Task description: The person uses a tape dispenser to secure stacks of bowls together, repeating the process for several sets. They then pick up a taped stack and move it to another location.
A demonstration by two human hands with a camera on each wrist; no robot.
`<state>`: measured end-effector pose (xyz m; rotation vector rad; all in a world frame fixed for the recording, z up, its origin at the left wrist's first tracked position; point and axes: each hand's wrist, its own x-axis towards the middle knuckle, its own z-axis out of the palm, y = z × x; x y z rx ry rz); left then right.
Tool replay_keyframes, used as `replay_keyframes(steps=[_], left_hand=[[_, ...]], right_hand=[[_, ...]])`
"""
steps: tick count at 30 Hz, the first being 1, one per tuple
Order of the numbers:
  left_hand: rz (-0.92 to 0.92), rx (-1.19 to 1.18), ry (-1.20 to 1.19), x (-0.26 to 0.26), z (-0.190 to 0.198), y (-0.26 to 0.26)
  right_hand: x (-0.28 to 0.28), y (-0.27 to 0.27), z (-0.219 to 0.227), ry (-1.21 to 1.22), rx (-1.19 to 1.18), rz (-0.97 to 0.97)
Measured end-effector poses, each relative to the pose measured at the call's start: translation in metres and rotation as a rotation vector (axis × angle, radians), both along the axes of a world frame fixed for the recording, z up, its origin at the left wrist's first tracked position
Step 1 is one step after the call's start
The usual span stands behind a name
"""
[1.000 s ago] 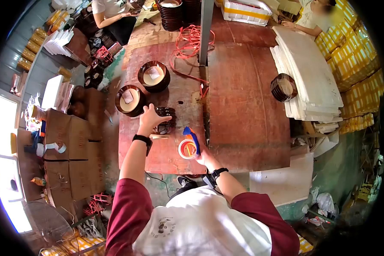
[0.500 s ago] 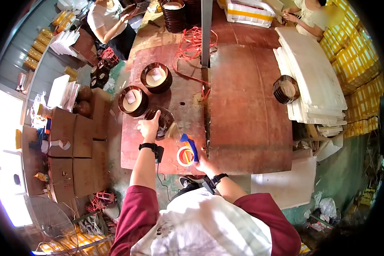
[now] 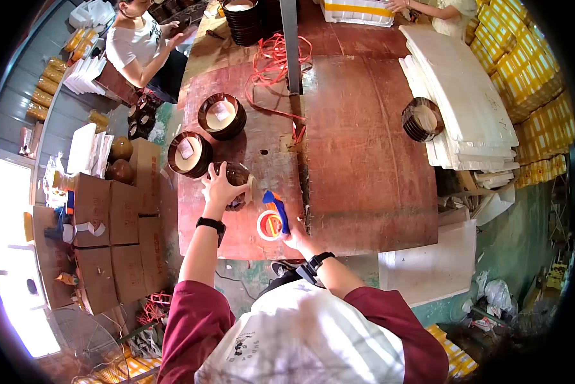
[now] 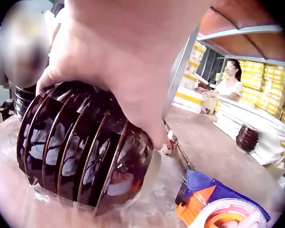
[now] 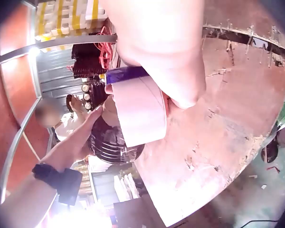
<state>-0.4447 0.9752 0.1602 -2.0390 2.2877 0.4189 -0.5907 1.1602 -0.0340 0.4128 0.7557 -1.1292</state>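
Note:
A stack of glossy dark brown bowls [image 4: 80, 147] lies on its side on the table, clear film showing along its lower edge. My left hand [image 3: 218, 191] grips it from above, with the thumb at the pale right end and the fingers over the far side. In my right hand [image 3: 297, 240] is a blue and orange tape dispenser [image 4: 206, 183] with a wide tape roll [image 5: 140, 114], held just right of the bowls. Part of the right hand's grip is hidden behind the roll in the right wrist view.
Two upright bowl stacks [image 3: 222, 116] with pale paper tops stand beyond the left hand. Red strapping [image 3: 276, 61] lies by a metal post [image 3: 291, 48]. White foam sheets [image 3: 460, 96] are at right, beside another bowl stack [image 3: 422, 120]. Two people are across the table.
The bowl stack has turned under my left hand, so its pale end has swung from facing me to facing right. The right hand still holds the tape dispenser in about the same place.

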Motion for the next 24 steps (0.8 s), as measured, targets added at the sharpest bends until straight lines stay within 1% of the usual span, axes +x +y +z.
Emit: replay_keyframes(steps=[2, 5, 7, 9, 10, 11, 12, 13, 14, 15, 16, 17, 18, 19, 20, 21, 24], left_hand=[[0.067, 0.016, 0.050, -0.006, 0.006, -0.002], [0.419, 0.128, -0.005, -0.015, 0.000, -0.019], [0.503, 0.196, -0.019, -0.015, -0.001, -0.032], [0.594, 0.262, -0.022, -0.012, -0.012, -0.047], [0.582, 0.365, -0.058, -0.005, -0.023, -0.060], [0.492, 0.448, -0.069, 0.008, -0.040, -0.077], [0.399, 0.530, -0.079, 0.014, -0.037, -0.085], [0.416, 0.556, -0.074, 0.017, -0.039, -0.086], [0.477, 0.530, -0.064, 0.020, -0.042, -0.084], [0.627, 0.413, -0.052, 0.005, -0.017, -0.065], [0.602, 0.308, -0.070, -0.007, 0.003, -0.050], [0.503, 0.225, -0.095, -0.019, 0.020, -0.037], [0.157, 0.160, -0.167, -0.022, 0.029, -0.021], [-0.237, 0.069, -0.159, -0.011, 0.015, -0.022], [-0.601, 0.025, -0.164, 0.005, 0.006, -0.031], [-0.960, -0.018, -0.164, 0.014, 0.009, -0.031], [-0.828, 0.131, -0.007, 0.020, 0.014, -0.040]], right_hand=[[0.002, 0.007, -0.001, 0.023, -0.004, 0.017], [0.006, 0.022, 0.003, 0.071, -0.004, 0.054], [0.009, 0.025, 0.007, 0.069, -0.010, 0.068], [0.010, 0.019, 0.009, 0.058, -0.020, 0.072], [0.010, 0.013, 0.010, 0.055, -0.027, 0.070], [0.010, 0.008, 0.012, 0.053, -0.035, 0.073], [0.009, 0.004, 0.012, 0.052, -0.040, 0.076], [0.008, 0.003, 0.013, 0.054, -0.045, 0.079], [0.008, 0.001, 0.013, 0.054, -0.051, 0.082], [0.007, 0.001, 0.013, 0.056, -0.054, 0.081], [0.006, 0.001, 0.013, 0.064, -0.061, 0.082], [0.006, 0.003, 0.015, 0.068, -0.066, 0.084], [0.005, 0.003, 0.013, 0.071, -0.069, 0.083], [0.005, 0.004, 0.013, 0.076, -0.073, 0.086], [0.005, 0.007, 0.014, 0.083, -0.076, 0.090], [0.005, 0.011, 0.015, 0.089, -0.076, 0.092], [0.008, 0.014, 0.020, 0.100, -0.083, 0.095]])
